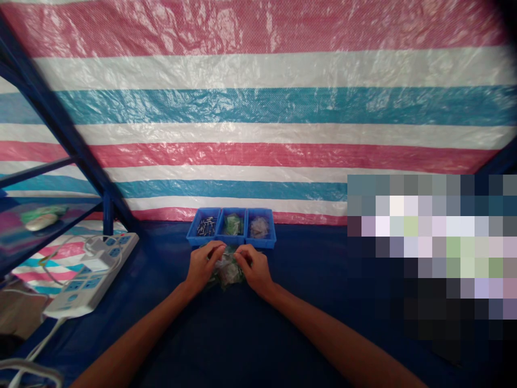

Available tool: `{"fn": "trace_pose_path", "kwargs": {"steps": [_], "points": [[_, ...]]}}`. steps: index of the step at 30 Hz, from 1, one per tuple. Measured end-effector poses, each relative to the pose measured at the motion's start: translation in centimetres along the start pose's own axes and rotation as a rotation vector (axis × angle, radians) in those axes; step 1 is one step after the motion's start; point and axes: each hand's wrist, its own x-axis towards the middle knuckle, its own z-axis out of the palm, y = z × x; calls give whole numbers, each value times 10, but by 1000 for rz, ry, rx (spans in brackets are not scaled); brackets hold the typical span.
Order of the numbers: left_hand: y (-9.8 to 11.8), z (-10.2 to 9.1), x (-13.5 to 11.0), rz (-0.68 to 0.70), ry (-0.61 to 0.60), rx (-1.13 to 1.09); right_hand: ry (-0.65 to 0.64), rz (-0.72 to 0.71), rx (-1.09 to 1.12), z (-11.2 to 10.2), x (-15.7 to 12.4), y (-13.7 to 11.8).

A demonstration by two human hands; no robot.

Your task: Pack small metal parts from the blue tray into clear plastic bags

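Note:
My left hand (204,265) and my right hand (255,268) face each other over the dark blue table. Thumb and fingers of both are pinched at the top edge of a small clear plastic bag (229,270) with green at its borders. The fingers cover part of the bag, and what it contains is too blurred to tell. Just beyond my hands stands a row of three blue bins. Thin metal pins or screws (207,226) lie in the left bin, green-edged plastic bags (233,224) in the middle one, and small clear packets (259,227) in the right one.
A white power strip (95,275) with a plug and cables lies at the left edge of the table (210,334). Blue metal frame bars (76,145) rise on the left. Behind the bins hangs a striped plastic sheet (258,108). The right side is pixelated.

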Motion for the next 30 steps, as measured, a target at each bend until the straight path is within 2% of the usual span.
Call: {"fn": "trace_pose_path", "kwargs": {"steps": [10,19,30], "points": [[0,3,-1,96,-57,0,96,-1,-40,-3,1,-3],[7,1,1,143,-67,4,100,14,-34,-4,0,-2],[3,0,1,136,-46,47,65,0,13,-2,0,-2]]}}
